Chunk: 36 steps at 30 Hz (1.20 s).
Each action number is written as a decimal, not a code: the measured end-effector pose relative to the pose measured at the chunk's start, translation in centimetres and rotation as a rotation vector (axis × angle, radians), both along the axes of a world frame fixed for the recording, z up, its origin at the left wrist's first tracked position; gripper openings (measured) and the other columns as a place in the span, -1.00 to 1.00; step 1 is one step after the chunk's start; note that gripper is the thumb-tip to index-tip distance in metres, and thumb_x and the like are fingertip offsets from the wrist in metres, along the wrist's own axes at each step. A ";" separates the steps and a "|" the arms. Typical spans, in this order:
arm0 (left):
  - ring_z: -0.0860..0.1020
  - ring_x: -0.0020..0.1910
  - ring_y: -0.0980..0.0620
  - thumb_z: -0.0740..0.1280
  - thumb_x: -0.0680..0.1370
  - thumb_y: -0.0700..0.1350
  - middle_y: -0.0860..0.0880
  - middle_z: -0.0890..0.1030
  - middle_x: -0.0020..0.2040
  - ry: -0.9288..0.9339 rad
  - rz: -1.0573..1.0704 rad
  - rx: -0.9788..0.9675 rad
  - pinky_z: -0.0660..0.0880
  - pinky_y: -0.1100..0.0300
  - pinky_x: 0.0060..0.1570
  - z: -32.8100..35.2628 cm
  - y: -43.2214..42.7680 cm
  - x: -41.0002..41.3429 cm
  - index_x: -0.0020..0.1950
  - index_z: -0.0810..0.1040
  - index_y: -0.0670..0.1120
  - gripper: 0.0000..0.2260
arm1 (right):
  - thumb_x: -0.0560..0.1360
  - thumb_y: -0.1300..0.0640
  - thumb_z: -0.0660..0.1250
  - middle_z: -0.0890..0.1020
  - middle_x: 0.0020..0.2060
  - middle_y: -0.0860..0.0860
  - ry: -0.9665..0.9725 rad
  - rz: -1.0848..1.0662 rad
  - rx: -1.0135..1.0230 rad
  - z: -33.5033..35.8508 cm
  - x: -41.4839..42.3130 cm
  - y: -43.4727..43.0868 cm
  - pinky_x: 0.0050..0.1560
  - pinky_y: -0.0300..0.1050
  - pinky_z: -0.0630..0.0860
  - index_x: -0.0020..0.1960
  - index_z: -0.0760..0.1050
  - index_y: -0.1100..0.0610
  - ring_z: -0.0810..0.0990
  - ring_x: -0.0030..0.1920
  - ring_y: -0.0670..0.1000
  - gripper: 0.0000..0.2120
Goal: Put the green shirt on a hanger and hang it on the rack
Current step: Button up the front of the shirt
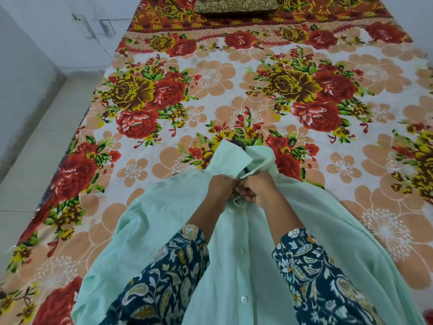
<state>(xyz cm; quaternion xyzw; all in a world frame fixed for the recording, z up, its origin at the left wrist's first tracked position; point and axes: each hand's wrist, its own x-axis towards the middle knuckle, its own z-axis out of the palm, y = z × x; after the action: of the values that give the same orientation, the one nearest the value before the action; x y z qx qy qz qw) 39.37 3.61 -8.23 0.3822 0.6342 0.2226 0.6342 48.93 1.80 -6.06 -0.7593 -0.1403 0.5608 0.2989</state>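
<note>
The step in hand seems to be closing the top of the green shirt point(164, 207) round the hanger point(239, 143). Only a dark bit of the hanger's hook shows, past the collar point(228, 158) at twelve o'clock from the hands. The left hand point(219, 188) and right hand point(255, 187) meet knuckle to knuckle just below the collar. Their fingers are curled, each pinching an edge of the front opening.

To do this well, the person should probably lay the two edges flat over one another and keep the cloth taut between the pinches. The button can then go through without tugging the shoulders off the hanger. Whether it is already through cannot be told, since the fingers hide it. The rack is out of view.

The shirt is pale mint green, thin and soft. It lies front up on the flowered bed point(234, 78), spreading from the hands toward six o'clock. Its collar stands crumpled. White buttons point(242, 250) run down the placket at six o'clock from the hands, and the front looks closed there. One sleeve trails off toward eight o'clock in loose folds.
</note>
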 end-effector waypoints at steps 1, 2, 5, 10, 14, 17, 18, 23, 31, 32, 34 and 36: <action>0.41 -0.43 -0.02 0.33 0.48 -0.28 -0.13 0.45 -0.36 -0.008 0.025 -0.010 0.42 0.24 -0.45 -0.1 0.0 -0.1 -0.38 0.37 -0.16 -0.74 | 0.49 0.36 0.17 0.52 -0.39 0.13 0.010 -0.010 0.004 -0.1 -0.1 -0.1 -0.44 -0.20 0.44 -0.29 0.46 0.23 0.45 -0.44 0.03 -0.79; 0.42 -0.41 -0.03 0.31 0.49 -0.30 -0.14 0.46 -0.35 -0.026 0.049 -0.020 0.44 0.21 -0.41 -0.1 -0.2 -0.2 -0.38 0.38 -0.17 -0.75 | 0.49 0.36 0.17 0.51 -0.40 0.12 0.032 -0.026 0.005 -0.1 0.0 -0.3 -0.45 -0.21 0.43 -0.30 0.45 0.22 0.44 -0.45 0.02 -0.78; 0.48 -0.40 -0.03 0.30 0.50 -0.32 -0.14 0.50 -0.36 -0.075 0.094 -0.017 0.49 0.21 -0.35 0.0 -0.7 -0.6 -0.36 0.44 -0.19 -0.77 | 0.51 0.36 0.16 0.48 -0.42 0.10 0.082 -0.040 0.007 0.1 0.0 -0.5 -0.46 -0.25 0.39 -0.31 0.42 0.20 0.41 -0.46 -0.01 -0.76; 0.47 -0.58 0.17 0.33 0.48 -0.31 -0.10 0.52 -0.41 -0.053 0.057 0.100 0.47 0.33 -0.41 0.0 -1.2 -1.1 -0.37 0.52 -0.18 -0.78 | 0.51 0.36 0.16 0.44 -0.45 0.08 0.050 -0.003 -0.001 0.1 0.1 -0.5 -0.46 -0.23 0.38 -0.33 0.39 0.18 0.37 -0.47 0.00 -0.74; 0.52 -0.47 0.15 0.28 0.51 -0.32 -0.09 0.56 -0.36 -0.060 0.005 0.170 0.50 0.39 -0.36 0.3 -1.0 -1.0 -0.30 0.57 -0.17 -0.79 | 0.45 0.35 0.25 0.53 -0.38 0.14 -0.099 0.040 0.048 -0.2 0.0 -0.2 -0.38 -0.11 0.45 -0.38 0.41 0.18 0.51 -0.37 0.10 -0.75; 0.56 -0.37 0.10 0.21 0.52 -0.40 -0.06 0.61 -0.35 -0.162 -0.105 0.167 0.54 0.29 -0.21 0.6 -0.6 -1.4 -0.27 0.58 -0.16 -0.74 | 0.41 0.32 0.32 0.62 -0.24 0.21 -0.184 0.072 0.091 -0.3 0.4 0.0 -0.11 0.06 0.58 -0.41 0.45 0.16 0.61 -0.21 0.17 -0.77; 0.56 -0.40 0.13 0.20 0.51 -0.43 -0.04 0.61 -0.39 -0.184 -0.137 0.167 0.54 0.30 -0.24 0.7 -0.5 -1.6 -0.28 0.57 -0.16 -0.73 | 0.41 0.32 0.33 0.62 -0.25 0.20 -0.181 0.077 0.100 -0.2 0.6 -0.1 -0.07 0.06 0.58 -0.41 0.46 0.16 0.61 -0.22 0.16 -0.76; 0.44 -0.62 0.15 0.28 0.44 -0.46 -0.13 0.47 -0.43 -0.094 -0.197 0.165 0.41 0.35 -0.53 0.7 0.3 -1.2 -0.36 0.44 -0.20 -0.76 | 0.44 0.32 0.33 0.58 -0.29 0.15 -0.116 -0.004 0.177 -1.0 0.5 -1.1 -0.24 -0.06 0.49 -0.38 0.48 0.14 0.53 -0.31 0.10 -0.77; 0.42 -0.67 0.21 0.28 0.49 -0.38 -0.11 0.49 -0.45 0.121 -0.376 0.146 0.39 0.40 -0.59 0.8 1.4 -0.8 -0.37 0.48 -0.20 -0.76 | 0.40 0.29 0.40 0.64 -0.22 0.16 -0.104 0.084 0.304 -1.1 0.3 -2.3 0.01 0.02 0.54 -0.16 0.64 0.23 0.59 -0.14 0.12 -0.95; 0.42 -0.66 0.22 0.29 0.49 -0.37 -0.11 0.48 -0.44 0.119 -0.389 0.145 0.39 0.41 -0.57 0.8 1.5 -0.9 -0.36 0.47 -0.18 -0.76 | 0.40 0.32 0.39 0.64 -0.20 0.16 -0.136 0.077 0.291 -1.2 0.4 -2.2 0.03 0.04 0.55 -0.09 0.64 0.27 0.60 -0.12 0.13 -0.90; 0.43 -0.58 0.18 0.31 0.50 -0.34 -0.10 0.46 -0.43 0.110 -0.394 0.152 0.38 0.43 -0.55 0.7 1.5 -1.0 -0.36 0.45 -0.15 -0.76 | 0.39 0.32 0.39 0.63 -0.20 0.17 -0.147 0.001 0.262 -1.7 0.5 -1.8 0.05 0.11 0.55 -0.16 0.63 0.23 0.62 -0.08 0.20 -0.93; 0.41 -0.55 0.17 0.32 0.50 -0.32 -0.08 0.44 -0.43 0.126 -0.392 0.164 0.37 0.44 -0.53 0.6 1.3 -0.8 -0.37 0.42 -0.12 -0.74 | 0.37 0.30 0.38 0.62 -0.24 0.17 -0.165 -0.081 0.209 -2.8 0.5 -1.2 0.03 0.19 0.57 -0.35 0.55 0.10 0.63 -0.07 0.26 -0.83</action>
<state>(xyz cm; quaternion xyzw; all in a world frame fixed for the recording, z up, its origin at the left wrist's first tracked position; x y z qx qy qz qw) 38.60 4.91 -7.63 0.5616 0.5659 0.1216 0.5912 49.46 0.58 -8.89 -0.7724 -0.1913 0.4663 0.3865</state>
